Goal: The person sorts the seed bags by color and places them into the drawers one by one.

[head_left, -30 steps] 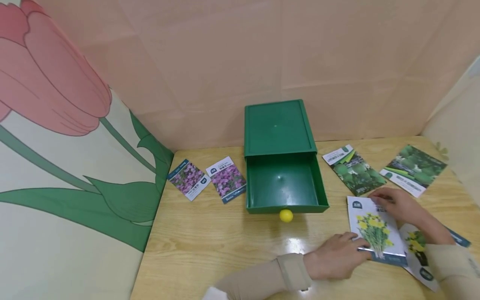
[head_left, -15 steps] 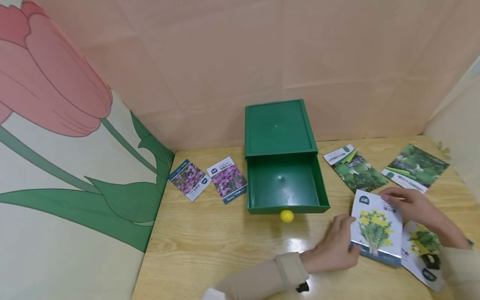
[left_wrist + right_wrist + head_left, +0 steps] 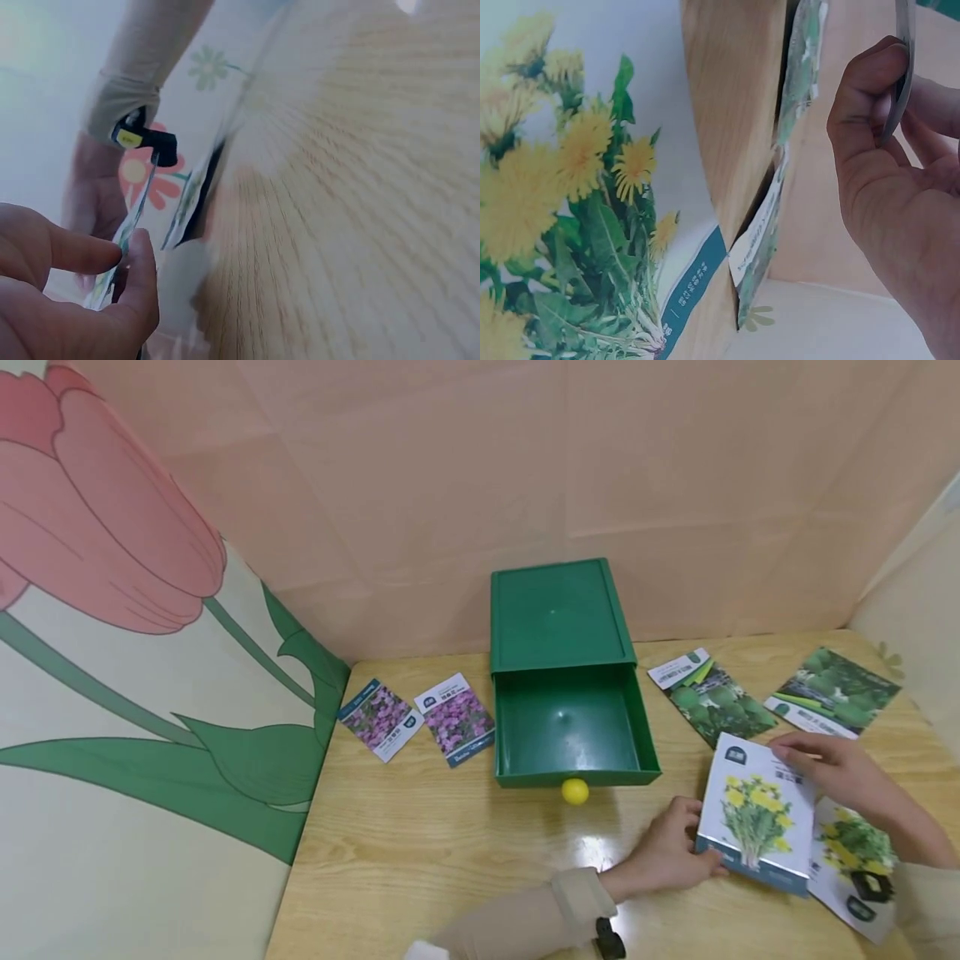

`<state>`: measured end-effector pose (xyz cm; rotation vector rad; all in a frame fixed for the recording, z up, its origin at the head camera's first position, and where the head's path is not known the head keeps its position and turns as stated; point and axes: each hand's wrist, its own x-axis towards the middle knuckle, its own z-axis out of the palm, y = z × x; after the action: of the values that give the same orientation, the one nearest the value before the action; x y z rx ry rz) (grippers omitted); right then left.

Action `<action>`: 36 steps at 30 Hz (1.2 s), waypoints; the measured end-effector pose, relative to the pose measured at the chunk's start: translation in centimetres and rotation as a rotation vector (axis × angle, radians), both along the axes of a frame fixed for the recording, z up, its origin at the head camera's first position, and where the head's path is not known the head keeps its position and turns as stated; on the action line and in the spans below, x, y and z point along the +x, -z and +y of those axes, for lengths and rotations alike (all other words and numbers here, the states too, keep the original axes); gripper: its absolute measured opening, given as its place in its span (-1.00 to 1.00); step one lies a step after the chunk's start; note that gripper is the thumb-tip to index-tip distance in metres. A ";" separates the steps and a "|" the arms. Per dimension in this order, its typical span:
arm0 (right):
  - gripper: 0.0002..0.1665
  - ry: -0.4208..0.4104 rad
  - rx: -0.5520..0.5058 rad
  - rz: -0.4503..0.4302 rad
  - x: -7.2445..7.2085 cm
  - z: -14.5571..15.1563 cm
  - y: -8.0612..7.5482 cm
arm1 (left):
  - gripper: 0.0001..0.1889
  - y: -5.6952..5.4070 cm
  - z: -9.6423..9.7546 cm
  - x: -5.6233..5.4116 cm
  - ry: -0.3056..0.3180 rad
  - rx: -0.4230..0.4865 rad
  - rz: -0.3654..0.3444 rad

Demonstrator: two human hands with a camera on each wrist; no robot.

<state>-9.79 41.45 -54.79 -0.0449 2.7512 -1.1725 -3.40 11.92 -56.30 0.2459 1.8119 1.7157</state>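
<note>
A white seed packet (image 3: 753, 814) printed with yellow flowers is held up between both hands in the head view, tilted. My left hand (image 3: 663, 852) pinches its lower left edge; the left wrist view shows the packet edge-on between thumb (image 3: 141, 277) and finger. At the upper right edge my right hand (image 3: 843, 777) pinches it, and in the right wrist view the thin edge (image 3: 904, 82) sits between curled fingers. Under and right of it lies a second yellow-flower packet (image 3: 855, 860), partly covered by the held one; its print fills the left of the right wrist view (image 3: 577, 187).
A green box (image 3: 558, 618) with its drawer (image 3: 572, 727) pulled out stands at the back, a yellow knob (image 3: 575, 792) on its front. Two purple-flower packets (image 3: 381, 720) lie left of it. Two green packets (image 3: 720, 702) lie to the right.
The held packet has come up off the table, its top moving right and away from me. My left hand has gone from touching its face to pinching its left edge.
</note>
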 end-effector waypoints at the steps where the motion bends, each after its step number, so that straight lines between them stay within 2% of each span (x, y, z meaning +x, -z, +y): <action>1: -0.59 0.006 -0.007 0.001 0.1 0.0 -0.1 | -0.46 0.0 0.0 0.0 -0.018 0.035 -0.039; 3: -0.56 0.024 -0.003 -0.003 0.2 0.0 -0.4 | -0.48 -0.1 0.1 0.1 -0.055 0.088 -0.097; 6: -0.52 0.045 0.021 -0.016 0.3 0.1 -0.9 | -0.50 -0.2 0.2 0.3 -0.108 0.134 -0.141; 9: -0.49 0.071 0.041 -0.035 0.5 0.2 -1.3 | -0.52 -0.4 0.2 0.6 -0.134 0.147 -0.167; 12: -0.46 0.092 0.040 -0.060 0.7 0.3 -1.9 | -0.54 -0.7 0.2 1.0 -0.165 0.203 -0.231; 16: -0.33 0.133 0.047 -0.144 1.0 0.4 -2.7 | -0.60 -1.3 0.4 1.5 -0.232 0.318 -0.314; 18: -0.27 0.157 0.058 -0.168 1.3 0.4 -3.1 | -0.64 -1.8 0.7 1.7 -0.250 0.349 -0.335; 20: -0.22 0.183 0.055 -0.183 1.5 0.5 -3.5 | -0.67 -2.4 1.0 1.9 -0.257 0.365 -0.343; 24: -0.22 0.226 0.044 -0.145 1.9 0.5 -4.3 | -0.71 -3.6 1.2 2.1 -0.249 0.387 -0.345; 30: -0.51 0.234 0.006 -0.055 2.4 0.4 -5.7 | -0.69 -5.2 0.4 2.1 -0.210 0.392 -0.294; 36: -0.70 0.267 -0.034 -0.031 3.0 0.6 -7.0 | -0.64 -7.6 -0.9 2.1 -0.176 0.417 -0.256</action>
<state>-6.74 42.03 -47.84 0.3433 2.7730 -1.2686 -1.30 11.05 -48.65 0.0327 1.3140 2.1342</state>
